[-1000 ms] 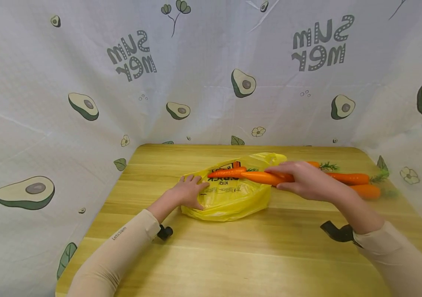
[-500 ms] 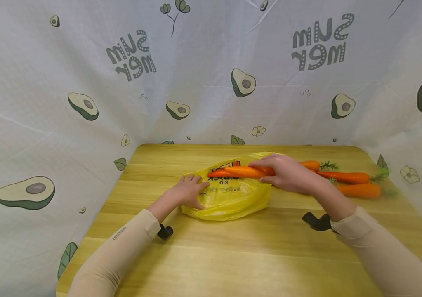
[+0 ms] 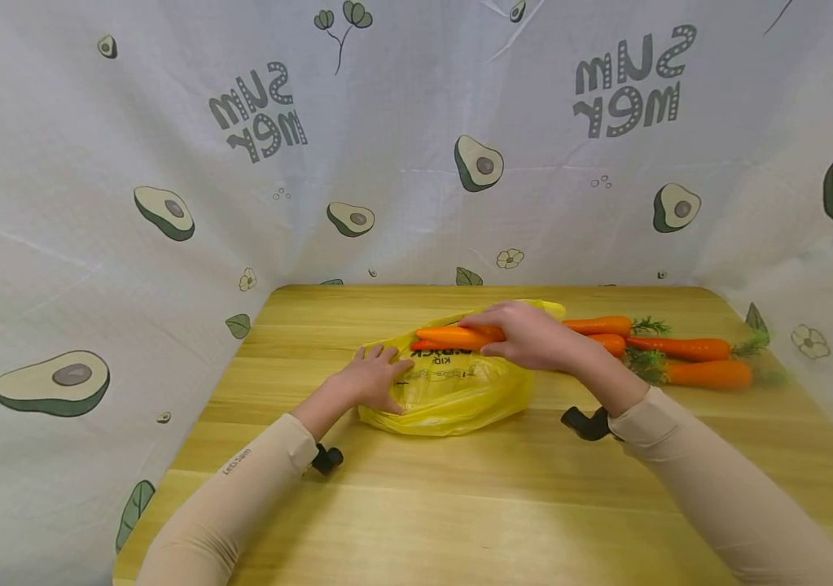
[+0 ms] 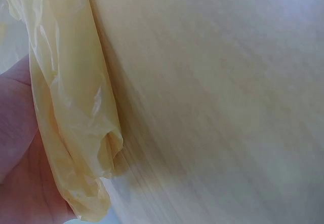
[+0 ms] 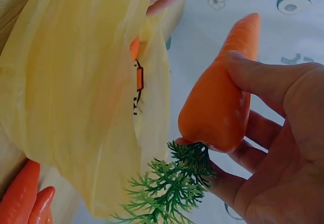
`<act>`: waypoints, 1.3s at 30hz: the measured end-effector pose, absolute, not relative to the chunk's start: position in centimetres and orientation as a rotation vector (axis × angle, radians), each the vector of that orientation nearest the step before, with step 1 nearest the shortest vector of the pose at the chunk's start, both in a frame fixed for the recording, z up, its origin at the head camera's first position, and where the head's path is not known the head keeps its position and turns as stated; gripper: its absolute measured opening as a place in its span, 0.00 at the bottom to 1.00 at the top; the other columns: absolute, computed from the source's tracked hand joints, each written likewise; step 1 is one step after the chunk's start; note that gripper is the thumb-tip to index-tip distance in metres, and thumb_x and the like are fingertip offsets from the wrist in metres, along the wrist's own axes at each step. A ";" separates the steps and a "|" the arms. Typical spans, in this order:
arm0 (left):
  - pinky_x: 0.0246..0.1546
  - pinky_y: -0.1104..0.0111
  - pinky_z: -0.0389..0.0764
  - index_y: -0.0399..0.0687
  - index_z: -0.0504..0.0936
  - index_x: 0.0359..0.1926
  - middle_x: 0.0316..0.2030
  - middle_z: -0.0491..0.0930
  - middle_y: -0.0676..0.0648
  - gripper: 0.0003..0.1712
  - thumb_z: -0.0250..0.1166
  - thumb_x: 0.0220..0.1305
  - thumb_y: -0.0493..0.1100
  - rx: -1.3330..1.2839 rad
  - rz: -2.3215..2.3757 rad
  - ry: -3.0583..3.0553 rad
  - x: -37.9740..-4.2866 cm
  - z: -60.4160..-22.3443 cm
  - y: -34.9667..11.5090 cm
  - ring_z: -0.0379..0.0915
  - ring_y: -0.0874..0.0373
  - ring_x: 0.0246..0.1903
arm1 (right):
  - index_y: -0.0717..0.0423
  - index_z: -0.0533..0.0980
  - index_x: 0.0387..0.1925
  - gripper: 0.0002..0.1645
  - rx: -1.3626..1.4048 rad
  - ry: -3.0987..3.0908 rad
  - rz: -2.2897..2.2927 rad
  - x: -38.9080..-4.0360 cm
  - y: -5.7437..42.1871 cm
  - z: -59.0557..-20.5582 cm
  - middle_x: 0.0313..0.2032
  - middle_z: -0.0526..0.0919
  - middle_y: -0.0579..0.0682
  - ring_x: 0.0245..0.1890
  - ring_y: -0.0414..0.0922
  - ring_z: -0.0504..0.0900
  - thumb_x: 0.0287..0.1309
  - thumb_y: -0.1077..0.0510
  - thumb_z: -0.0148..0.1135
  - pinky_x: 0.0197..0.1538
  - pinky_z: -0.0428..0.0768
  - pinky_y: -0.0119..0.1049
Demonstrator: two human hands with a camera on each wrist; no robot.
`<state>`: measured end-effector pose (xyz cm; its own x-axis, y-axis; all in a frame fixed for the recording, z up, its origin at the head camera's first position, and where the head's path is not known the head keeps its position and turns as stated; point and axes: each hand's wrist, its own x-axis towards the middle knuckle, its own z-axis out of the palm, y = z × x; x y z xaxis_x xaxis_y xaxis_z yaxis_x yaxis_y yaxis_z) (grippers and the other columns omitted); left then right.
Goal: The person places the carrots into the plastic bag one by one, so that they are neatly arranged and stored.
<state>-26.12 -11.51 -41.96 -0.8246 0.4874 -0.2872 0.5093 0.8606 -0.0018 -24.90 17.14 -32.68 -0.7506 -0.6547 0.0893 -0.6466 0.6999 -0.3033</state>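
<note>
A yellow plastic bag [image 3: 453, 399] with dark print lies on the table. My left hand [image 3: 379, 378] rests on its left end, thumb and fingers spread apart. In the left wrist view a fold of the bag [image 4: 76, 92] hides part of that hand. My right hand [image 3: 529, 335] grips an orange carrot [image 3: 449, 336] by its thick part, over the bag with the tip pointing left. Green leaves [image 5: 167, 188] trail from this carrot in the right wrist view. Below its tip another carrot [image 3: 419, 346] shows at the bag, mostly covered.
Several loose carrots with green tops lie right of the bag, among them one at the back [image 3: 595, 325], one farther right [image 3: 687, 350] and one nearer the front [image 3: 709, 374]. A patterned white sheet [image 3: 401, 163] hangs behind the wooden table [image 3: 460, 505].
My right hand has carried its carrot leftward over the bag, and the tip now lies above the carrot there. My left hand has stayed in place on the bag.
</note>
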 end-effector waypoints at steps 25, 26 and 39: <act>0.73 0.37 0.51 0.62 0.62 0.77 0.76 0.55 0.43 0.50 0.70 0.57 0.68 0.741 -0.146 2.756 -26.3 -42.2 -11.4 0.48 0.38 0.76 | 0.48 0.76 0.67 0.30 -1.088 2.843 -0.463 -28.4 12.7 -35.5 0.56 0.84 0.51 0.54 0.50 0.82 0.64 0.56 0.69 0.57 0.79 0.50; 0.73 0.36 0.51 0.62 0.62 0.77 0.76 0.55 0.43 0.50 0.70 0.57 0.68 0.742 -0.146 2.756 -26.2 -42.2 -11.4 0.48 0.38 0.76 | 0.47 0.75 0.67 0.30 -1.096 2.840 -0.471 -28.5 12.4 -35.4 0.56 0.84 0.51 0.52 0.49 0.82 0.64 0.57 0.68 0.56 0.80 0.49; 0.73 0.37 0.50 0.64 0.60 0.78 0.78 0.53 0.43 0.51 0.69 0.58 0.69 0.740 -0.156 2.750 -26.1 -42.1 -11.5 0.46 0.38 0.77 | 0.47 0.75 0.67 0.30 -1.066 2.843 -0.487 -29.4 10.6 -36.3 0.58 0.82 0.52 0.57 0.52 0.80 0.65 0.58 0.67 0.60 0.78 0.51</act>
